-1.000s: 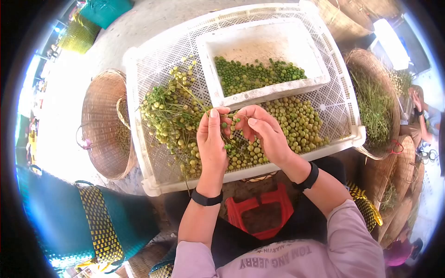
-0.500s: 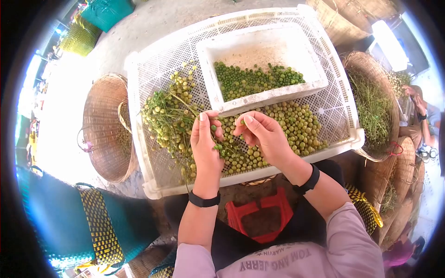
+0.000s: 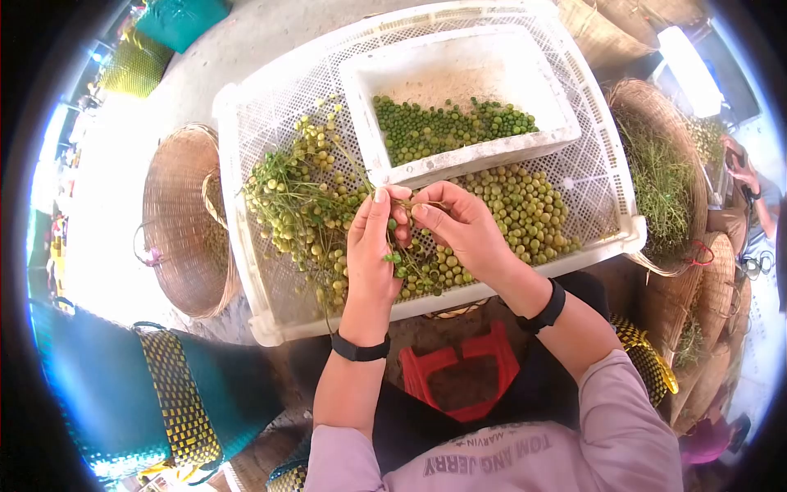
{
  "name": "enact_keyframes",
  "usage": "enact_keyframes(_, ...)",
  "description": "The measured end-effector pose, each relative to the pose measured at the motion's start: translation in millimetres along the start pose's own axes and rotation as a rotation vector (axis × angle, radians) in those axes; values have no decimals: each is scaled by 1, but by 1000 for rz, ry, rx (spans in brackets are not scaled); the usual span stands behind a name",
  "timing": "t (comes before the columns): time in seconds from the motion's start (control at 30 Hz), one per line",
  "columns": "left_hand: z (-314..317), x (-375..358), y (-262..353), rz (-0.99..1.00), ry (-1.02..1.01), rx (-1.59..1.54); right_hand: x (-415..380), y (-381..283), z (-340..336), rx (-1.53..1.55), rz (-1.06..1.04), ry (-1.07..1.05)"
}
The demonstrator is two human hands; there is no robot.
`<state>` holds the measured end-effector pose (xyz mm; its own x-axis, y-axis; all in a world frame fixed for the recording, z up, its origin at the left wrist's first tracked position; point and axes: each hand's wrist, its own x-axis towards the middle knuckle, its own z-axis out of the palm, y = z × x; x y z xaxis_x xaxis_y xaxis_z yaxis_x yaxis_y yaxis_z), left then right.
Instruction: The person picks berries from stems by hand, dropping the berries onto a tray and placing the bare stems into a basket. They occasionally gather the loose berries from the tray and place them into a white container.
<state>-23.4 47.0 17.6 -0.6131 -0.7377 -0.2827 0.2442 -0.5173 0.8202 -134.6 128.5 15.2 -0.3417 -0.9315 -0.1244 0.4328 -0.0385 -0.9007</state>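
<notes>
A white perforated crate (image 3: 246,205) rests in front of me. A heap of small green fruits on thin stems (image 3: 299,201) fills its left side, and loose stemless fruits (image 3: 525,209) lie at the right. Inside the crate a white foam box (image 3: 459,78) holds smaller dark green fruits (image 3: 447,127). My left hand (image 3: 370,262) grips a stemmed sprig (image 3: 403,250) over the crate's near edge. My right hand (image 3: 463,230) pinches the top of that same sprig with thumb and fingers, touching the left fingertips.
A woven basket (image 3: 176,221) stands left of the crate. Another basket with green stems (image 3: 660,180) sits to the right, with more stacked baskets behind it. Teal and yellow woven bags (image 3: 156,394) lie at lower left. Another person's arm (image 3: 750,184) shows at far right.
Both hands have shifted slightly up and together again after dipping toward the crate's near edge. The sprig stays between them, and the view has tilted a little.
</notes>
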Motion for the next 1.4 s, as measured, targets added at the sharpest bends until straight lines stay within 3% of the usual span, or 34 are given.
enact_keyframes(0.23, 4, 0, 6, 42, 188, 8, 1, 11, -4, 335, 139, -47)
enact_keyframes(0.3, -4, 4, -1, 99, 126, 54, 1, 8, -3, 358, 171, -33)
enact_keyframes(0.43, -4, 5, -6, 151, 69, 133, 1, 12, -2, 113, 173, -23)
enact_keyframes(0.5, 0, 4, -6, 178, 30, 141, 5, 23, 4, -98, -44, 17)
enact_keyframes(0.67, 2, 4, -3, 206, 42, 217, 3, 19, 0, -105, -24, 10)
enact_keyframes(0.8, -3, 6, -3, 158, 96, 182, -1, 9, -7, 113, 92, -52)
enact_keyframes(0.97, -9, 8, 4, 315, 185, 404, 1, 11, -13, 380, 210, -143)
enact_keyframes(1.03, -6, 8, 5, 360, 208, 459, 1, 15, 1, -234, -141, -37)
enact_keyframes(1.07, -6, 8, 5, 406, 228, 512, -6, 10, 2, -490, -155, -35)
enact_keyframes(1.1, -6, 8, 4, 406, 230, 511, -6, 10, 3, -491, -153, -36)
enact_keyframes(1.17, -8, 7, 3, 369, 185, 536, -7, 11, 4, -711, -171, -38)
enact_keyframes(1.2, -1, 5, 7, 368, 183, 536, -8, 9, 6, -607, -86, 0)
enact_keyframes(1.23, 11, 1, 13, 235, 164, 358, -7, 9, 5, -606, -86, 2)
enact_keyframes(1.27, 17, -2, 17, 103, 144, 180, -4, 10, 4, -397, -105, 13)
enact_keyframes(1.3, 12, -2, 16, 101, 142, 180, -2, 10, 3, -189, -123, 23)
enact_keyframes(1.4, -13, 5, 16, -131, -160, 346, -3, 5, -2, -180, -65, 40)
